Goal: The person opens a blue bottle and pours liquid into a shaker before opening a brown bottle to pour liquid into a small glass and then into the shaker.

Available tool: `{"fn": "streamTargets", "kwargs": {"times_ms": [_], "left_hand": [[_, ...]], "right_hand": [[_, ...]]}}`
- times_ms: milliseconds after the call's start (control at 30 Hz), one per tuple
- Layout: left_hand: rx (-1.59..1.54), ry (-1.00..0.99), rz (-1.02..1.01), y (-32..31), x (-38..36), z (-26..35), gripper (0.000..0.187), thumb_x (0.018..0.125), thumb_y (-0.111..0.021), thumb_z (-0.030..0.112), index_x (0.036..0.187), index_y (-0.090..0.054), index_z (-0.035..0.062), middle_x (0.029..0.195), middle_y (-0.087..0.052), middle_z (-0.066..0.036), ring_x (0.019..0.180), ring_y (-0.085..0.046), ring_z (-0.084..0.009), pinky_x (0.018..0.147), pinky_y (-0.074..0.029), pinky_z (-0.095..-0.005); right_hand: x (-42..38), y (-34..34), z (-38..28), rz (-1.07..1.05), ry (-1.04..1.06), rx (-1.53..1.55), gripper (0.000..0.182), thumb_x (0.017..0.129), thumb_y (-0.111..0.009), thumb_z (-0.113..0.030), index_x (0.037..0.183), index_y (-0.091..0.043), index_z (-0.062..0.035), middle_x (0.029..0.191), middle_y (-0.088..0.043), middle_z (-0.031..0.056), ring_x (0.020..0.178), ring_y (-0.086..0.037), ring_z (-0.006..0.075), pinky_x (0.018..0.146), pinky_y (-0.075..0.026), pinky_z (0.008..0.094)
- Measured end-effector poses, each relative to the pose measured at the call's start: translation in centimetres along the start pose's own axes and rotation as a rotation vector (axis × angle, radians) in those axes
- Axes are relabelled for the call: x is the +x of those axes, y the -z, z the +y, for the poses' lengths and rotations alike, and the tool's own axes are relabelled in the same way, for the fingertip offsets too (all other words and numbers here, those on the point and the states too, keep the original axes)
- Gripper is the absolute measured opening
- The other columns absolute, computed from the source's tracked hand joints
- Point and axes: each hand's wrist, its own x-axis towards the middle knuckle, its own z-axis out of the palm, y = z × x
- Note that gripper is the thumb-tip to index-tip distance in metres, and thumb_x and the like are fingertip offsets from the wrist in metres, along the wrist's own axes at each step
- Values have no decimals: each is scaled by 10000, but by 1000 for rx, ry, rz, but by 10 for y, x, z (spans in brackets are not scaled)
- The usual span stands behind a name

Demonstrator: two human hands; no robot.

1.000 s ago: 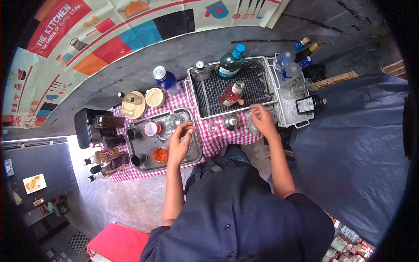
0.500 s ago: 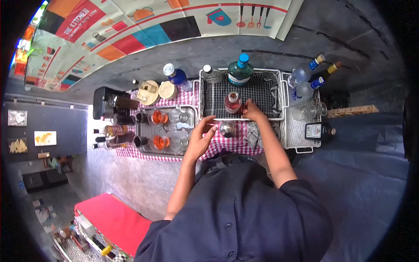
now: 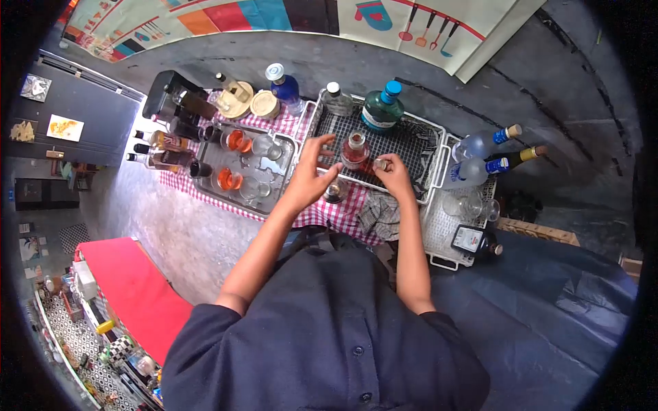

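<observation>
A bottle of red liquid (image 3: 355, 156) with an uncapped neck stands at the front of the black-lined white wire tray (image 3: 410, 194). My left hand (image 3: 312, 175) is open just left of this bottle, fingers spread and curved toward it. To the bottle's right, my right hand (image 3: 395, 177) pinches a small round bottle cap (image 3: 382, 164) between thumb and fingers. A shiny metal vessel (image 3: 335, 191) sits on the checked cloth below the bottle, partly beside my left hand. Behind, a teal bottle with a blue cap (image 3: 382, 107) and a clear bottle (image 3: 337, 101) stand in the tray.
At left, a metal tray (image 3: 234, 203) carries glasses, two with orange-red contents. Several dark-capped bottles (image 3: 171, 147) crowd its left side. A blue bottle (image 3: 284, 88) stands behind. On the right, a white rack (image 3: 436, 236) holds bottles and glasses. A folded cloth (image 3: 379, 214) lies in front.
The view has tilted and shifted. My right hand has turned, and the small cap now shows in its fingers. My left hand has moved closer to the red bottle, fingers spread wider.
</observation>
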Motion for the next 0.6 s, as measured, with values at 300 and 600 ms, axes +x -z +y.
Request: {"fn": "streamTargets", "kwargs": {"times_ms": [300,600], "left_hand": [[106,-214,56,-19,31,11,525,866,-695,97,1355,-513,39,1333,-546,-185,1277,-527,-357,1069,-419,-393],[96,-93,-58,-28,39,-4,437,916,-634,64,1336,-521,25,1279,-623,-194,1209,-601,-359,1010,-468,-403]], "right_hand": [[-38,7,-102,-28,269,261,291,926,-701,-120,1174,-595,-11,1043,-673,67,922,-657,138,799,-526,298],[-24,2,-147,39,428,-357,363,830,-789,-206,1093,-640,-3,976,-579,122,841,-635,286,745,-507,393]]}}
